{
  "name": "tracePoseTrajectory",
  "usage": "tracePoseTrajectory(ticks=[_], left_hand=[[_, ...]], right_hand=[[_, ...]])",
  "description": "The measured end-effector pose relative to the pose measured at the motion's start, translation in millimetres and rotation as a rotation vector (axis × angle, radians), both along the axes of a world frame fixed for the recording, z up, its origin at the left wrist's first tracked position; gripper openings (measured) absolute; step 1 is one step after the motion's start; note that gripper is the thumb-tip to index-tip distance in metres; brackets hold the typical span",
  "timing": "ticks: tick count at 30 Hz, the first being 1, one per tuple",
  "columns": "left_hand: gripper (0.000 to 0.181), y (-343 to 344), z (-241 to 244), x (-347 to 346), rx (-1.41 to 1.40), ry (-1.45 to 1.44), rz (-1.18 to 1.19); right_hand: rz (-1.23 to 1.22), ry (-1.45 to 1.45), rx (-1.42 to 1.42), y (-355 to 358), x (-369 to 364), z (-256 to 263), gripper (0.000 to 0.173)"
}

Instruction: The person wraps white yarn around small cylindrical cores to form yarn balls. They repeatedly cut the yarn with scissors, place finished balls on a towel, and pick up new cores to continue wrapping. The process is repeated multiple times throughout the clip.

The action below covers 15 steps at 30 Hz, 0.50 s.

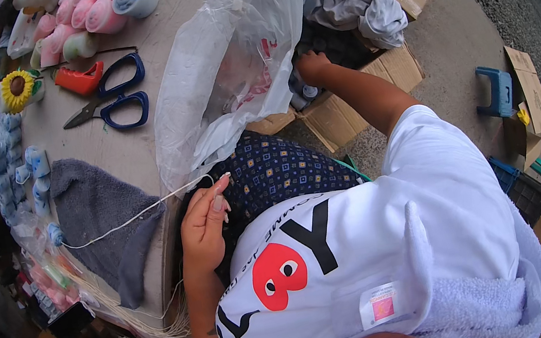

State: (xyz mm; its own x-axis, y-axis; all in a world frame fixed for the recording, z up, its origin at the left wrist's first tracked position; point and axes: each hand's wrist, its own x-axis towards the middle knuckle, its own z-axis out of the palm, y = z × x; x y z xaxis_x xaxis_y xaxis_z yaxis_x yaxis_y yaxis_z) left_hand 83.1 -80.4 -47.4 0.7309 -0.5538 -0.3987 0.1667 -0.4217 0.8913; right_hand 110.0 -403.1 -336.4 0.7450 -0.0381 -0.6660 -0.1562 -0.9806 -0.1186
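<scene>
My left hand [204, 226] is raised at the table's near edge, its thumb and fingers pinching a white wick cord [121, 229]. From there the cord runs across a dark grey cloth [102, 215] to a small blue-and-white candle [55, 234]. My right hand [313, 68] reaches down into an open cardboard box [334, 117]. Its fingers are curled among dark contents, and what they hold is hidden. Close to that hand is a small pale round piece [310, 92]. A clear plastic bag [231, 67] with red print lies between the table and the box.
Blue-handled scissors [124, 94] and an orange-red cutter handle [80, 80] lie on the table [75, 141]. Pink rolled candles [102, 16] are piled beyond them. Several wick strands [128, 316] hang over the left edge. Crumpled grey fabric [356, 7] covers the box's far side. A blue stool [494, 90] stands rightward.
</scene>
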Motion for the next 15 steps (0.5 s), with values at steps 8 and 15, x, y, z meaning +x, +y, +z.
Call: tracePoseTrajectory(ticks=[8, 15], left_hand=[[0.032, 1.8, 6.4, -22.4, 0.000, 0.038, 0.072], [0.028, 1.8, 47.1, -58.7, -0.041, -0.228, 0.054]], right_hand=[[-0.775, -0.213, 1.073, -5.9, -85.6, 112.2, 0.045], [-0.582, 0.064, 2.099, 85.6, -67.7, 264.2, 0.046]])
